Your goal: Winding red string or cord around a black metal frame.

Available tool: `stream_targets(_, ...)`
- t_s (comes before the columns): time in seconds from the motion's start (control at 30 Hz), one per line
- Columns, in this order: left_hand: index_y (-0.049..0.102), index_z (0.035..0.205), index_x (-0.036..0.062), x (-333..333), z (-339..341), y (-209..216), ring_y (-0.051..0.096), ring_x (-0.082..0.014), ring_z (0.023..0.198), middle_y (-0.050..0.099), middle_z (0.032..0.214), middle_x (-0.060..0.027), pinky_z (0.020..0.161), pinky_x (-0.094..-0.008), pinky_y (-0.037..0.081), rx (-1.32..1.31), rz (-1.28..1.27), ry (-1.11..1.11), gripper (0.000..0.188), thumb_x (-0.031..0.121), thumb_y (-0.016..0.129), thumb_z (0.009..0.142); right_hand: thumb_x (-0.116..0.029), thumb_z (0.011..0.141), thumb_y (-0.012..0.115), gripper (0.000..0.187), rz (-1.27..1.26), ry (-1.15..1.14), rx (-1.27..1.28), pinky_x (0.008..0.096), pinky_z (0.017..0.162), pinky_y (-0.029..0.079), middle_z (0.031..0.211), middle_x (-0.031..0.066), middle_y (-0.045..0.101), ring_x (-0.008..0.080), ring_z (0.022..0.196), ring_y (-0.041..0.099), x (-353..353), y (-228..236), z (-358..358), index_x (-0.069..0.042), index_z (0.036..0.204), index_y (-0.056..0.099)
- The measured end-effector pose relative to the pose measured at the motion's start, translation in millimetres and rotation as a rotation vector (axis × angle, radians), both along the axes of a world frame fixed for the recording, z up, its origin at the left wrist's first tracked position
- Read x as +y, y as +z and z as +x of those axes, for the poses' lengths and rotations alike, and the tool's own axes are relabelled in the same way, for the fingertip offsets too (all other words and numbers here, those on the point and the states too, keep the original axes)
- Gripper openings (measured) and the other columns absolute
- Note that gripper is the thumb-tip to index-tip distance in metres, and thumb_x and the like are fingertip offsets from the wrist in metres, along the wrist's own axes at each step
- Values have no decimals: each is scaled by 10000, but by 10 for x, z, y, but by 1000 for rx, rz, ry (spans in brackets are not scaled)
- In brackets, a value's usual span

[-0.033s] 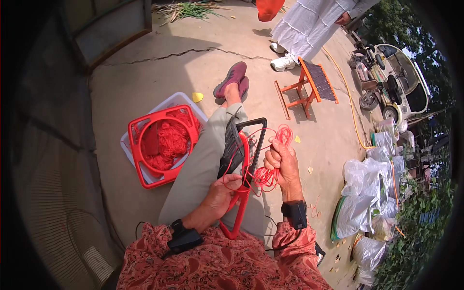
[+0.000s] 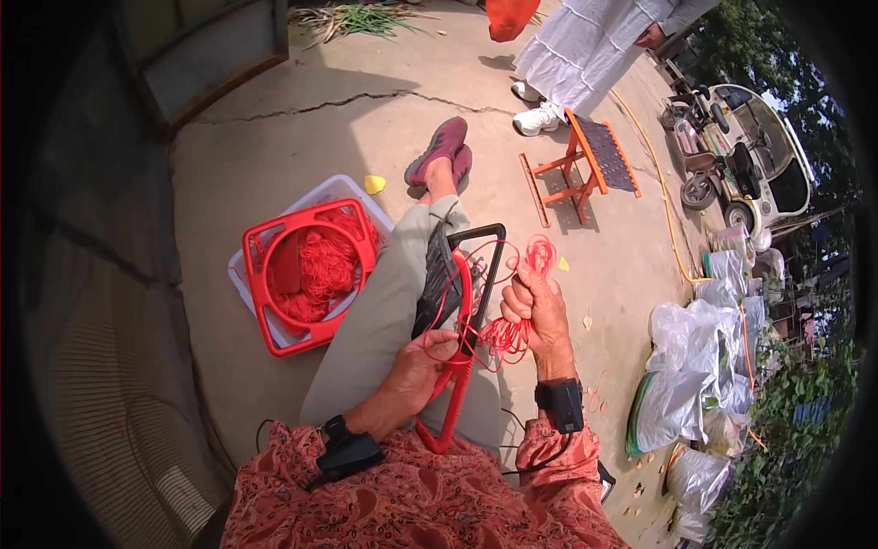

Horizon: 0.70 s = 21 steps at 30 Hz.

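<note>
On my lap a red plastic frame [image 2: 451,407] stands tilted on edge, with a black frame [image 2: 500,261] against it. My right hand [image 2: 533,306] is closed around a looped bundle of thin red cord [image 2: 506,339], whose loops stick out above and below the fist. At the red frame's near side my left hand [image 2: 419,371] is closed, thumb and fingers pinching a strand of the cord. Loose strands run between the hands and across the frame. The left fingertips are partly hidden by the cord and frame.
Left of my leg, a pale plastic basin [image 2: 240,279] holds a tangle of red cord [image 2: 325,261] under another red frame [image 2: 265,306]. Ahead stand an orange folding stool [image 2: 585,169] and a person in a white skirt [image 2: 581,50]. Plastic-wrapped bundles [image 2: 686,348] line the right side.
My right hand has shifted very slightly to the right with the cord bundle. Otherwise both frames look alike.
</note>
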<state>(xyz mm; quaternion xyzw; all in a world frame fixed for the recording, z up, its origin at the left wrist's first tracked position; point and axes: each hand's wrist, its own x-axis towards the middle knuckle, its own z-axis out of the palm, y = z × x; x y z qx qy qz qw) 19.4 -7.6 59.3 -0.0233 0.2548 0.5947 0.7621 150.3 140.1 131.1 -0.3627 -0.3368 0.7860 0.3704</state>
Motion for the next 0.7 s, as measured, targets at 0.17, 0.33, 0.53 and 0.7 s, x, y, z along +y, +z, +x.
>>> stream_targets(0.17,573,1039,79,13,23,60,623,-144,763,631,911,-38,642,-298,524,1,-16,18,190,123,646,868,-130,921,578,93,39,62,-209,202,370,268,539,-63,341,31,420,309,-38,-181,-77,-51,932,530)
stream_targets(0.33,569,1043,68,11,33,59,622,-143,793,629,916,-36,685,-304,533,20,-34,45,201,117,649,865,-128,892,629,151,74,75,-360,205,364,244,555,-54,410,25,416,319,-109,-202,-185,-73,808,517)
stream_targets(0.53,571,1041,72,3,18,80,622,-136,800,630,918,-28,684,-297,531,8,-30,24,195,119,647,868,-106,864,630,141,160,49,-459,221,365,232,553,-58,416,28,410,320,-60,-245,-164,-67,767,535)
stream_targets(0.7,578,1033,77,-10,-4,79,622,-132,785,634,907,-25,671,-294,529,-21,9,12,179,108,642,869,-104,886,615,96,195,36,-479,213,377,244,567,-64,414,22,426,316,-76,-57,-171,-55,814,575)
